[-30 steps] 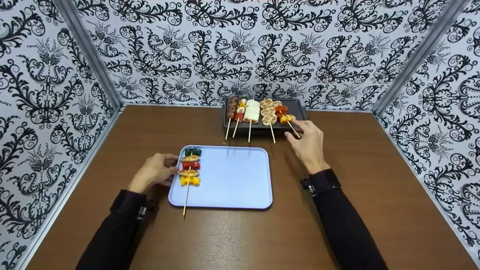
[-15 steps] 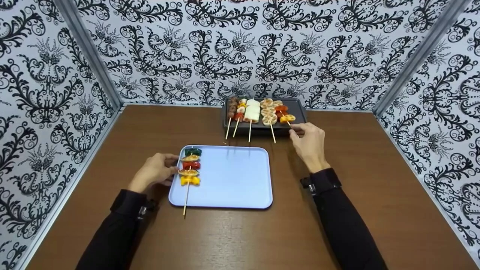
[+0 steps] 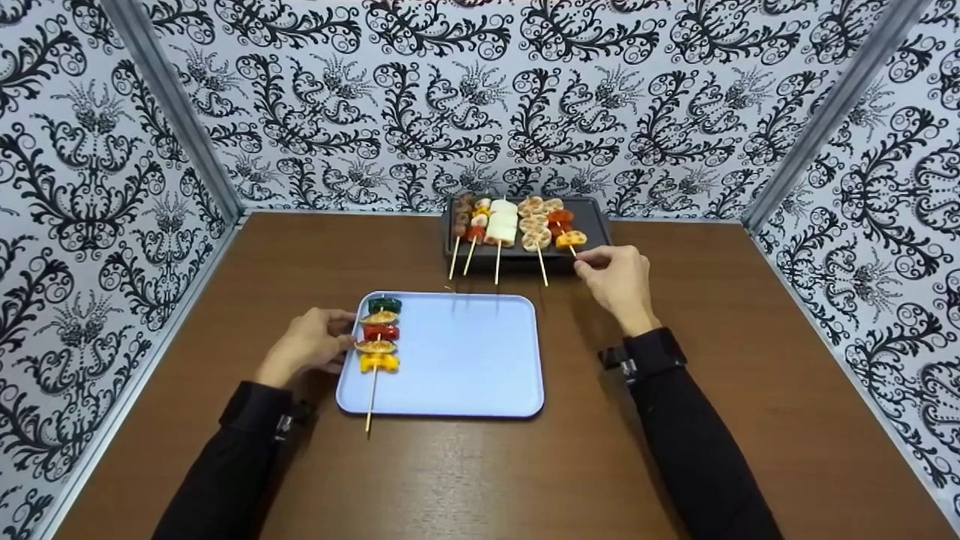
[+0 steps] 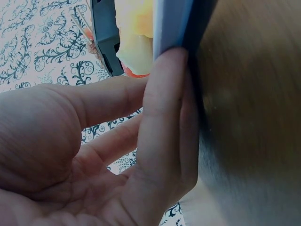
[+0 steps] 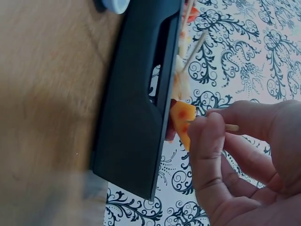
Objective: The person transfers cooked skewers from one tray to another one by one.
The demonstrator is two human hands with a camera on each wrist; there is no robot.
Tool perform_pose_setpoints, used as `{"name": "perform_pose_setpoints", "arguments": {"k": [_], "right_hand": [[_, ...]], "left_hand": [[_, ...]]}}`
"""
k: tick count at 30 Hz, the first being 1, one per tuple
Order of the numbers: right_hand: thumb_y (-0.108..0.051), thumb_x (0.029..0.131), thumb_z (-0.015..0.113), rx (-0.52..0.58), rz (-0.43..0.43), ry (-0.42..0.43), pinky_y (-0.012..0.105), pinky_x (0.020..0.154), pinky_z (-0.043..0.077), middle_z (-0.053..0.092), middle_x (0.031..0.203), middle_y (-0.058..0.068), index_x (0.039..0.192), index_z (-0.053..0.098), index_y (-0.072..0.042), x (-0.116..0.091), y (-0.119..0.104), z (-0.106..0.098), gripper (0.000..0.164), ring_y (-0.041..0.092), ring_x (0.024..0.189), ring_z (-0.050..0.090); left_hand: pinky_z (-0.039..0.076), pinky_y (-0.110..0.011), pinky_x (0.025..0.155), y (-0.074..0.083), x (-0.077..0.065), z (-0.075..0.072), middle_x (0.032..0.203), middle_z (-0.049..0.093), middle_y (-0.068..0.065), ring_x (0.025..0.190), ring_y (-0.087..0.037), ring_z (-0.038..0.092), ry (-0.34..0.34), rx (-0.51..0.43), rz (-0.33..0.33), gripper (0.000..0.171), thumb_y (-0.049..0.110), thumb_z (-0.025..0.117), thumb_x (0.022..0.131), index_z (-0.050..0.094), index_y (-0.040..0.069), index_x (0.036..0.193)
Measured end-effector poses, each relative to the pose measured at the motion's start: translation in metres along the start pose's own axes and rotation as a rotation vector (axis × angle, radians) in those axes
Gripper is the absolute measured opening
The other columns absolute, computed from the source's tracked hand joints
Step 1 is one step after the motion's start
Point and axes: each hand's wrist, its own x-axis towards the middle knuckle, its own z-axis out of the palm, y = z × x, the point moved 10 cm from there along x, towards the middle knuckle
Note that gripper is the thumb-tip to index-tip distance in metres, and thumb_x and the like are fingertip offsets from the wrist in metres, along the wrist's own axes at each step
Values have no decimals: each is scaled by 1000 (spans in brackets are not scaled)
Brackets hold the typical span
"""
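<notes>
My right hand (image 3: 621, 285) pinches the stick of a vegetable skewer (image 3: 571, 238) between thumb and fingertips. This skewer, with its yellow and red pieces, lies at the right of the other skewers on a black grill (image 3: 592, 217). In the right wrist view the stick's end pokes out past the fingers, and the yellow piece (image 5: 182, 117) sits by the grill's rim. My left hand (image 3: 307, 343) grips the left edge of a pale blue tray (image 3: 465, 360). On that tray's left side lies another vegetable skewer (image 3: 379, 346) with green, red and yellow pieces, its stick overhanging the front edge.
More skewers share the grill: a brown meat one (image 3: 462, 217), a mixed one (image 3: 476, 231), a white one (image 3: 501, 223) and round slices (image 3: 535, 238). Their sticks jut out over the grill's front. Patterned walls (image 3: 480, 105) enclose the brown table (image 3: 465, 480).
My right fingers have gone from beside the yellow piece down to the stick and now pinch it. The left hand and the tray stay in place.
</notes>
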Motion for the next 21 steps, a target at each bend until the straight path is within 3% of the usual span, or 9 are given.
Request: {"name": "perform_pose_setpoints", "arguments": {"k": [9, 18, 21], "right_hand": [[-28, 86, 81, 14, 57, -99, 29, 78, 47, 77, 71, -4, 91, 84, -23, 8, -1, 5, 8, 19, 73, 68], [-34, 84, 83, 10, 180, -223, 32, 83, 54, 79, 75, -4, 91, 83, -22, 11, 9, 16, 14, 21, 79, 73], [-33, 84, 83, 34, 206, -273, 29, 79, 56, 80, 77, -2, 93, 83, -20, 12, 12, 20, 16, 24, 80, 76]], "left_hand": [[67, -36, 67, 1, -2, 0, 138, 62, -27, 82, -22, 75, 9, -4, 2, 48, 13, 62, 101, 53, 7, 148], [67, -35, 68, -1, 0, 0, 142, 60, -27, 87, -24, 75, 2, 10, -5, 49, 12, 61, 102, 51, 8, 150], [67, -35, 69, -1, 0, 0, 142, 60, -27, 87, -23, 75, 1, 21, -4, 50, 13, 61, 102, 50, 8, 151]]}}
